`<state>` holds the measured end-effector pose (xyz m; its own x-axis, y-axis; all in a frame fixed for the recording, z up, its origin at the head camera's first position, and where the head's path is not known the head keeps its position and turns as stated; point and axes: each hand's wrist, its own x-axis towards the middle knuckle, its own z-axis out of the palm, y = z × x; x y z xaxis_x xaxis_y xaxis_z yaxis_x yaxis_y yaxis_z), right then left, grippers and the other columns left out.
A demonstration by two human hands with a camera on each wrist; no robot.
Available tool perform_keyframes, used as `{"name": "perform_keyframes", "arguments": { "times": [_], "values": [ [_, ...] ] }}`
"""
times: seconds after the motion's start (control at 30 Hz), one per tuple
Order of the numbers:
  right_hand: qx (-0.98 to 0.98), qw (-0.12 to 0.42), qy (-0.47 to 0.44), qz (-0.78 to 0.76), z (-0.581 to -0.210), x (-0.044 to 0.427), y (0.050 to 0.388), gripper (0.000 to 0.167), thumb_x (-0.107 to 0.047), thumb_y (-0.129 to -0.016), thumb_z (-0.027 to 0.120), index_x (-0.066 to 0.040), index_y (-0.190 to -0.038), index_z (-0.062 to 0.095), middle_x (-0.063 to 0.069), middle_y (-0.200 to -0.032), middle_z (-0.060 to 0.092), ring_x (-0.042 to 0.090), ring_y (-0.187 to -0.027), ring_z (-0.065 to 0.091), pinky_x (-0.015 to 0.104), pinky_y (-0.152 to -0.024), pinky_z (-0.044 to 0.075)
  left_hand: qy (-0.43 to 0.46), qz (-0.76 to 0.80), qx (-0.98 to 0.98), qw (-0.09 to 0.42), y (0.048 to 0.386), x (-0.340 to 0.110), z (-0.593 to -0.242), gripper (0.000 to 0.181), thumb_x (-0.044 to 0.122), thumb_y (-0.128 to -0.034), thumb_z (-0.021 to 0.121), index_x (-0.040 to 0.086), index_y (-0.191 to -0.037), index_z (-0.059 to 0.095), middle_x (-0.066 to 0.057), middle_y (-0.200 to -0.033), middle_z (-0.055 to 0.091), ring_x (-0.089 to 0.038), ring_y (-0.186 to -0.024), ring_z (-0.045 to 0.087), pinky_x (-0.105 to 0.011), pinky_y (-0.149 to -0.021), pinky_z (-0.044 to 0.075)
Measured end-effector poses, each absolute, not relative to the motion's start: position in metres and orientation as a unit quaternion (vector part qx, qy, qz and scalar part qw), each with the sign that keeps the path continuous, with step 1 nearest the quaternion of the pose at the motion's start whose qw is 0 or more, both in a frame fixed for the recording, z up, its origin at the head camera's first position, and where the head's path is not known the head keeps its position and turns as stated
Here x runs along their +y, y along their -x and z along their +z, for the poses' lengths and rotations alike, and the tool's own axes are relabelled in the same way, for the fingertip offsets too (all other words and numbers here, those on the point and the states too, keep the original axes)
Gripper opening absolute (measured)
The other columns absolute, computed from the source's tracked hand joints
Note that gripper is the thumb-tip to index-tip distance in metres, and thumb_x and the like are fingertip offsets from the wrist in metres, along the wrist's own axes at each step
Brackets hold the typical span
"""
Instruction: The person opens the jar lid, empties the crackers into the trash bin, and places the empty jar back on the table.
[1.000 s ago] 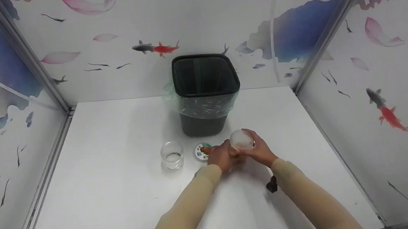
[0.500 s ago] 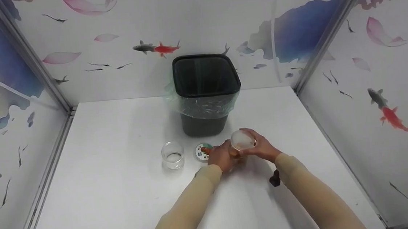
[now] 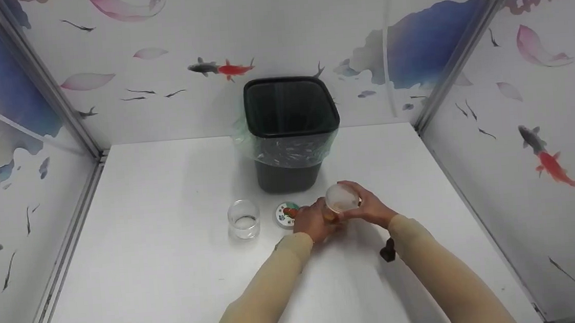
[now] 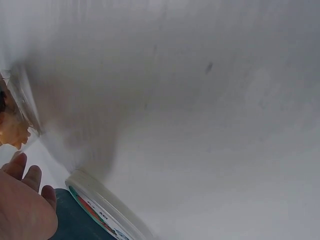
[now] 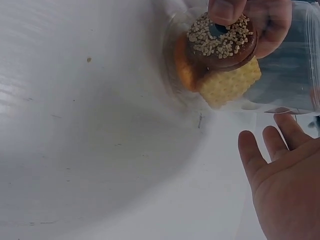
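Observation:
In the head view my left hand grips a clear jar, seen best in the right wrist view. Inside the jar lie a nut-topped chocolate doughnut, a square cracker and something orange. A thumb of the left hand lies over the doughnut on the near side. My right hand curls round the jar's milky round top, with thumb and fingers on opposite sides. Whether that top is a separate lid, I cannot tell. Left of the hands sits a flat round white piece with a green and orange printed label.
A clear glass or jar stands on the white table to the left. Behind the hands is a black bin with a thin translucent liner over its rim. Patterned walls enclose the table.
The right hand and forearm have shifted very slightly to the right over the jar's top. The left hand keeps its grip and the other objects stay put.

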<state>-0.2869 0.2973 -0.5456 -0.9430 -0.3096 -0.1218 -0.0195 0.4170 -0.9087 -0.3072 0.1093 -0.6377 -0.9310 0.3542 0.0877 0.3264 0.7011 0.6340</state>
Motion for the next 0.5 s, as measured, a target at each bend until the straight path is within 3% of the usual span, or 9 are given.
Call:
{"name": "perform_keyframes", "arguments": {
  "times": [0.33,0.5],
  "values": [
    [0.838,0.139,0.085,-0.520,-0.552,0.299,0.291,0.093,-0.012,-0.077,0.084,-0.011,-0.155,0.033,0.019,-0.151,0.040,0.044,-0.133,0.038,0.064,-0.108,0.029,-0.172,0.335,0.926,0.028,0.307,0.111,-0.637,0.076,0.051,-0.0772,0.083,0.018,-0.138,0.051,0.001,-0.124,0.067,-0.023,-0.109,0.060,-0.042,-0.099,0.046],
    [0.854,0.089,0.056,-0.510,-0.576,0.300,0.291,0.095,-0.017,-0.076,0.086,-0.016,-0.155,0.033,0.015,-0.151,0.039,0.039,-0.133,0.040,0.064,-0.109,0.028,-0.176,0.331,0.927,0.023,0.307,0.110,-0.638,0.076,0.050,-0.0770,0.083,0.017,-0.138,0.051,-0.002,-0.123,0.067,-0.025,-0.109,0.061,-0.043,-0.099,0.046]
  ]
}}
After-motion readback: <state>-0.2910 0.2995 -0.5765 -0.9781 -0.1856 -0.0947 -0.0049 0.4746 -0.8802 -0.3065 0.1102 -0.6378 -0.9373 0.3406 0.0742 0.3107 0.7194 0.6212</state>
